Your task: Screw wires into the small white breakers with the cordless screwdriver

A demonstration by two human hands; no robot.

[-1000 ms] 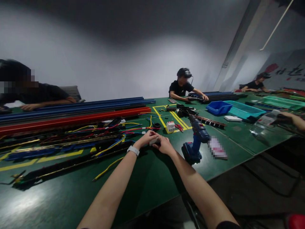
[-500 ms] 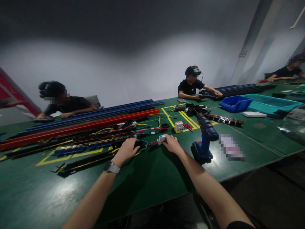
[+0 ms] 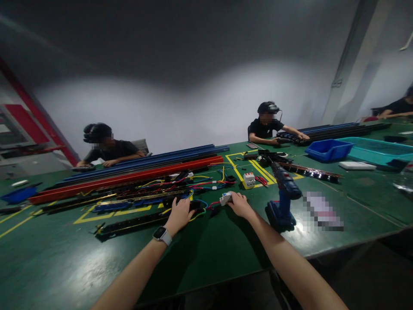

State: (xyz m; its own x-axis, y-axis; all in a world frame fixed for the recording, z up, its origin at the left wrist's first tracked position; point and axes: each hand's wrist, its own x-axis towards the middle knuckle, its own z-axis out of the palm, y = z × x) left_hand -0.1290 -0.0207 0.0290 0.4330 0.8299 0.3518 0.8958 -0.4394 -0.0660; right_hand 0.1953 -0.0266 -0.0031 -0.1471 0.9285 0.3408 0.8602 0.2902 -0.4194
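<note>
My left hand (image 3: 179,214), with a watch on its wrist, is closed over the wired end of a long black rail (image 3: 135,227) on the table. Yellow, blue and green wires come out beside its fingers. My right hand (image 3: 240,206) grips a small white circuit breaker (image 3: 225,198) between thumb and fingers, just above the table. A red wire (image 3: 214,203) runs from the breaker's left side toward the rail end. Past the right hand stands a white multi-pole breaker (image 3: 249,180) with red marks, short red wires (image 3: 261,181) lying next to it.
A blue cordless drill (image 3: 284,196) stands right of my right hand. Behind my hands lie wired rails, an orange channel (image 3: 129,178) and blue channels (image 3: 174,156). Blue (image 3: 329,150) and teal (image 3: 376,150) bins sit at the right. Two people (image 3: 266,125) work across the table.
The view has turned left and up, so everything sits lower and farther right. Both hands keep their holds on the rail and the breaker, with little movement against the table.
</note>
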